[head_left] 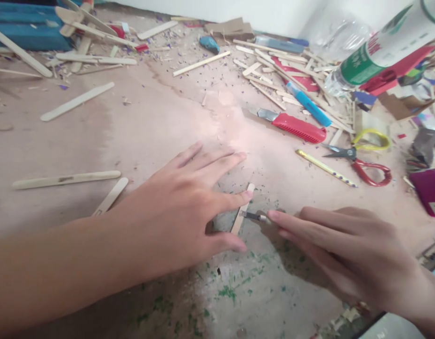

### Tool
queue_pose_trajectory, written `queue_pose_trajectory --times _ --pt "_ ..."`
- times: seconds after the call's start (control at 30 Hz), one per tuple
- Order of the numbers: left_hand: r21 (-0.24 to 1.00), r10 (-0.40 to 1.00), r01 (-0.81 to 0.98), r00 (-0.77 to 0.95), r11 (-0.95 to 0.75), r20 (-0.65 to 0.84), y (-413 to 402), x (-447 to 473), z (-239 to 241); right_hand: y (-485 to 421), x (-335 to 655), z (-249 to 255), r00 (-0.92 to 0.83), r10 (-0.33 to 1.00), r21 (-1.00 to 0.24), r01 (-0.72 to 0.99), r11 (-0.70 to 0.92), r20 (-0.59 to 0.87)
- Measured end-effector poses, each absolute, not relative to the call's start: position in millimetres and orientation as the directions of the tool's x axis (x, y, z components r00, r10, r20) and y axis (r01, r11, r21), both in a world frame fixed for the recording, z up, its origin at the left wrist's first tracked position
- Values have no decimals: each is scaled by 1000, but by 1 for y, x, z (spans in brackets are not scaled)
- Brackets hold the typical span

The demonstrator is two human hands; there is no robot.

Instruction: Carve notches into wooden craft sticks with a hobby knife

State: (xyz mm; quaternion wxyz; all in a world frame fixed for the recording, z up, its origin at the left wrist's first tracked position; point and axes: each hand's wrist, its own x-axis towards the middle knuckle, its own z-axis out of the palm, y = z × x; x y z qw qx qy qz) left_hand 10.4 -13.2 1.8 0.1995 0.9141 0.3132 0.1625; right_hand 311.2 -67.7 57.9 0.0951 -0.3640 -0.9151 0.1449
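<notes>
My left hand [182, 207] lies flat on the pinkish work surface [154, 117], fingers spread. Its index fingertip and thumb press down a short wooden craft stick [243, 209]. My right hand [337, 245] comes in from the lower right, its fingers closed around a small craft knife whose metal blade [252, 216] touches the stick's right edge. Most of the knife is hidden under the fingers.
A red utility knife [295, 126], a blue cutter [308, 105], a yellow pencil [325, 167] and scissors [362, 162] lie to the right. A plastic bottle [380, 47] leans at top right. Loose craft sticks [66, 179] and wood shavings are scattered around.
</notes>
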Motion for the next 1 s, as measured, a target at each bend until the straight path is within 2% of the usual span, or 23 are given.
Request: queue_pose_trajectory --times 0.2,0.57,0.9,1.0 --pt "465 629 501 759 -730 169 -12 12 2 -61 307 69 -680 733 -457 647 610 16" --pt "445 632 504 747 -740 205 -14 12 -2 -48 294 88 -707 704 -483 639 599 -62" --pt "444 614 490 765 -750 193 -11 16 6 -47 284 94 -668 737 -502 673 543 -99" --pt "448 614 497 773 -743 160 -10 17 9 -48 282 96 -685 719 -446 683 579 -115"
